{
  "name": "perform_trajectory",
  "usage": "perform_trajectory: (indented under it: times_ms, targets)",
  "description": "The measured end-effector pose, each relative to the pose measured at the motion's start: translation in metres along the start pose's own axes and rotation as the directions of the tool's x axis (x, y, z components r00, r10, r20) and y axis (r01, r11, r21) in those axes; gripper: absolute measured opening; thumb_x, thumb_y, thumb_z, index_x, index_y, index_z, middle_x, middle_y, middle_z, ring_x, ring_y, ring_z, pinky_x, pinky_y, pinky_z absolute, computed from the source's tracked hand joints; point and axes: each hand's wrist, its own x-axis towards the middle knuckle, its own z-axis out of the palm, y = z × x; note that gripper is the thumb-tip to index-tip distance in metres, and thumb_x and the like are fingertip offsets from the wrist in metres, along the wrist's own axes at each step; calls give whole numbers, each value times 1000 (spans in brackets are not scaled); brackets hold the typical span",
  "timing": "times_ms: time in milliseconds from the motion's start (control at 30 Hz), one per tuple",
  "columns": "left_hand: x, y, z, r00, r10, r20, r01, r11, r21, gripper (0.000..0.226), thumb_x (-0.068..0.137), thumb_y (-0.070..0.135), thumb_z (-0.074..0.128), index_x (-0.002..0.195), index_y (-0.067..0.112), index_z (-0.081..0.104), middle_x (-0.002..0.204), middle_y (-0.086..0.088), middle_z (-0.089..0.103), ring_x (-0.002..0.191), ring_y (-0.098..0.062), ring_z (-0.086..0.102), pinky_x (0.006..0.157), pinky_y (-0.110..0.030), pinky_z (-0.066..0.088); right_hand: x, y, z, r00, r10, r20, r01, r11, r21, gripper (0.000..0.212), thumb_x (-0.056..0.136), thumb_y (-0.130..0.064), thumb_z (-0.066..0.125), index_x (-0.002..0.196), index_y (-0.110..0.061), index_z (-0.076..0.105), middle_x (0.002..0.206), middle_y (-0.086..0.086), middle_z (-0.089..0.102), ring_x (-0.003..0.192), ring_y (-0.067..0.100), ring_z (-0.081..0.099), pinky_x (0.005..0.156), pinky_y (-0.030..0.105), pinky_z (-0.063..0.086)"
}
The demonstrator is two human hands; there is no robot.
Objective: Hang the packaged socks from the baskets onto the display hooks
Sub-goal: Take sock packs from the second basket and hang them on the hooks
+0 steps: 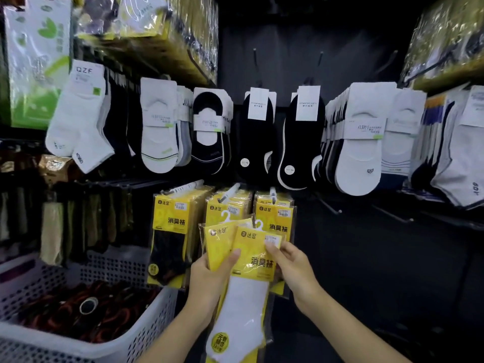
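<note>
Yellow sock packs [220, 241] sit gripped and fanned in your left hand [209, 279], low centre of frame. Your right hand [290, 265] pinches the front pack [255, 258] by its top corner. You're likely separating one to hang. Next, lift its white hanger [258, 224] onto a hook [273, 193] above.

Yellow packs [252, 254] with white socks [242, 310], black print; black and white socks [258, 134] above; a white perforated basket [146, 326].
</note>
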Motion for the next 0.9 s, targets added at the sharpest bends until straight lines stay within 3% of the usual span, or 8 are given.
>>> perform_trajectory:
  times_ms: [133, 200, 300, 433, 533, 600, 800, 900]
  targets:
    - [3, 6, -12, 999, 51, -18, -50, 996, 75, 18, 85, 45, 58, 84, 30, 68, 74, 26, 71, 71, 12, 64, 54, 0, 42, 8, -10, -15, 987, -7, -158, 17, 998, 62, 13, 94, -21, 58, 97, -16, 69, 88, 1, 76, 73, 11, 73, 52, 18, 53]
    - [6, 10, -19, 997, 81, -16, -78, 990, 121, 21, 84, 47, 57, 73, 29, 64, 56, 25, 65, 58, 13, 60, 50, 1, 39, 15, -18, -23, 973, -34, -226, 45, 998, 45, 11, 94, -21, 57, 94, -16, 68, 87, 1, 75, 69, 8, 71, 50, 15, 51]
    - [12, 14, -28, 994, 107, -31, -101, 983, 155, 16, 86, 46, 57, 80, 33, 65, 66, 21, 69, 63, 15, 60, 52, 1, 40, 28, -30, -25, 966, -90, -243, 88, 996, -18, 10, 95, -20, 56, 97, -17, 65, 88, -2, 72, 71, 5, 69, 50, 13, 49]
    - [17, 15, -36, 993, 119, -26, -114, 984, 140, 10, 90, 40, 57, 82, 38, 62, 70, 35, 66, 68, 22, 58, 51, 2, 40, 45, -35, -16, 965, -139, -222, 114, 986, -122, 13, 96, -18, 55, 103, -12, 63, 94, 3, 71, 82, 14, 68, 65, 25, 55]
    - [17, 13, -40, 994, 113, -3, -111, 982, 153, 10, 89, 40, 57, 85, 35, 65, 75, 34, 68, 73, 19, 61, 53, 0, 43, 57, -27, -9, 958, -145, -248, 101, 978, -184, 11, 96, -16, 55, 96, -12, 65, 95, 10, 72, 89, 26, 69, 80, 43, 57]
    - [17, 10, -41, 994, 105, 3, -105, 985, 140, 10, 90, 38, 57, 87, 33, 65, 75, 33, 68, 73, 18, 61, 53, 3, 41, 65, -19, -7, 948, -144, -282, 89, 976, -198, 12, 95, -18, 55, 91, -12, 65, 95, 14, 71, 93, 32, 68, 84, 47, 55]
    - [14, 6, -35, 996, 95, 2, -94, 986, 139, 22, 91, 33, 57, 83, 14, 66, 58, 15, 65, 57, 17, 59, 49, 3, 39, 86, 4, -14, 888, -97, -449, -17, 970, -244, 20, 92, -29, 61, 102, -11, 61, 104, 7, 68, 91, 19, 62, 78, 32, 51]
    - [14, 2, -32, 996, 83, 20, -85, 986, 144, 13, 91, 35, 57, 82, 28, 63, 62, 35, 63, 64, 23, 56, 50, 5, 37, 82, 13, -21, 838, -47, -543, -98, 967, -236, 19, 92, -22, 61, 107, -11, 58, 110, 8, 65, 88, 16, 55, 75, 30, 44]
